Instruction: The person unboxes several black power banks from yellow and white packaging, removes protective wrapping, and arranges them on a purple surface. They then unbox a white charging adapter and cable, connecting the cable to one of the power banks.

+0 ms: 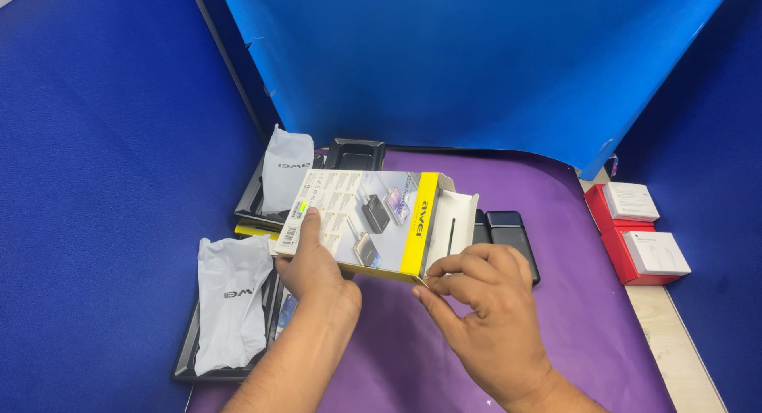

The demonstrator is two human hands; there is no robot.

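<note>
Fingers (pixel 311 222) of the left hand (pixel 313 262) clamp the barcoded end of a flat grey-and-yellow product box (pixel 361 218), held just above the purple counter (pixel 571 302). The right hand (pixel 484 302) pinches the box's open flap end (pixel 452 222) with curled fingers. A black power bank (pixel 512 238) lies just behind. Black trays (pixel 238 334) at left carry grey pouches (pixel 230 298). Two red-and-white boxes (pixel 639 230) sit far right.
</note>
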